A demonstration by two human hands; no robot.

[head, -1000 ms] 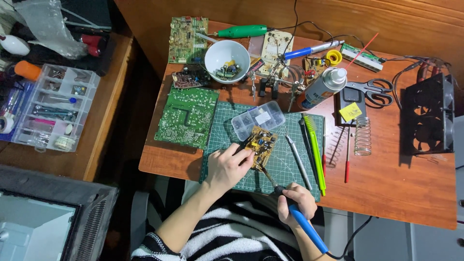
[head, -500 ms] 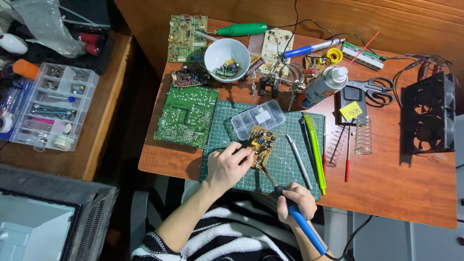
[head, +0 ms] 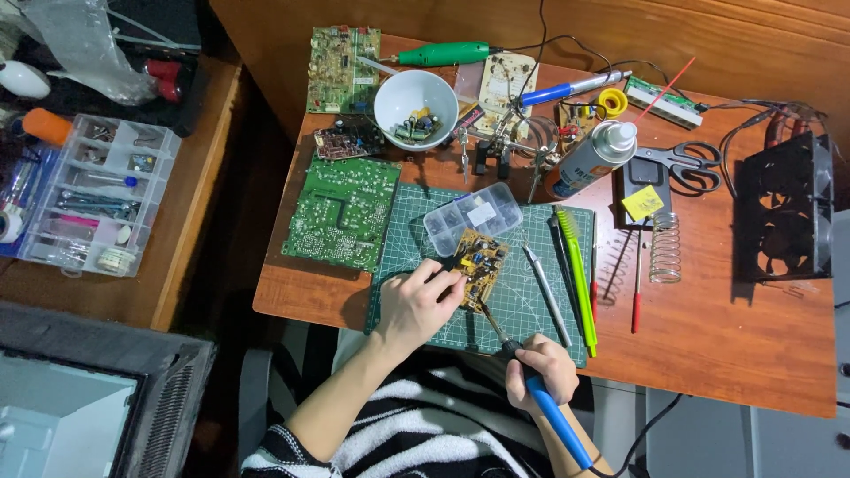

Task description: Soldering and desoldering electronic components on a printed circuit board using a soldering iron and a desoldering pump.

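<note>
Soldering is clearly the step in hand: the small yellowish circuit board (head: 480, 268) sits on the green cutting mat (head: 531, 310), just below the clear parts box (head: 472, 218), and everything else is laid out around that board. Left hand (head: 416, 305) is curled over the board's left edge, fingers pinching it down flat. Right hand (head: 542, 372), below and right of the board, is closed around the blue-handled soldering iron (head: 531, 385), whose tip slants up toward the board's lower edge. My guess is the next bit needs a steady tip on one joint and the board kept from sliding. Hard to tell if the tip actually touches the board or just hovers beside it, too small to see. Can't spot any solder wire at the board either, and the left fingers hide part of its edge. The iron's cord runs off the bottom of the shot.
</note>
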